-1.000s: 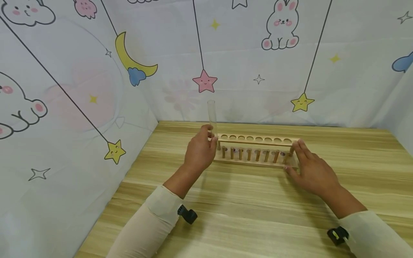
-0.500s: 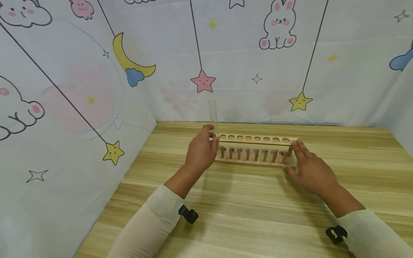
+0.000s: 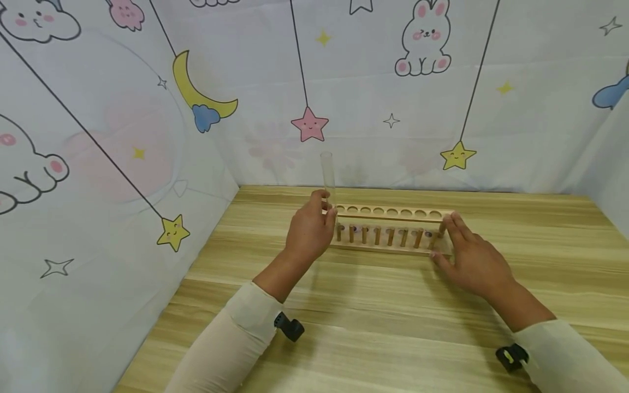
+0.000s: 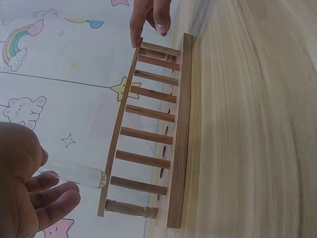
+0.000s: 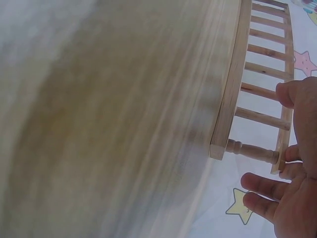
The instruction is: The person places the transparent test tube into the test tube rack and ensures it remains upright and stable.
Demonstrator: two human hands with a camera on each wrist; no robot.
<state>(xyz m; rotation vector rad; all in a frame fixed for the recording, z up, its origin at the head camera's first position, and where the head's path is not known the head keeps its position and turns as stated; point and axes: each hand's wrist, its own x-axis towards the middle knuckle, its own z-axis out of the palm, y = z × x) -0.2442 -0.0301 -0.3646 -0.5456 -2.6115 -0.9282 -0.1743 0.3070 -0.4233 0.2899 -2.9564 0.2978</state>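
Between the thumb and fingers of my left hand [image 3: 310,226] is a clear glass test tube [image 3: 327,173], slightly tilted, its mouth upward. The hand stands at the left end of a wooden test tube rack [image 3: 388,251]. In the left wrist view the tube's rounded lower end [image 4: 102,179] is right at the rack's top rail [image 4: 119,134], overlapping it. My right hand [image 3: 479,265] rests at the rack's right end, fairly straight fingers touching the top rail's end. Its thumb [image 5: 286,94] lies in front of the rack in the right wrist view.
A row of round holes [image 3: 392,211] runs along the top rail, with several upright wooden pegs [image 3: 378,236] below. The rack stands on a wood-grain table [image 3: 393,327]. A white cloth [image 3: 363,109] with cartoon prints hangs behind and at the left.
My left hand and the test tube have moved slightly right along the rack's left end. The right hand has stayed at the rack's right end. The head view has shifted a little.
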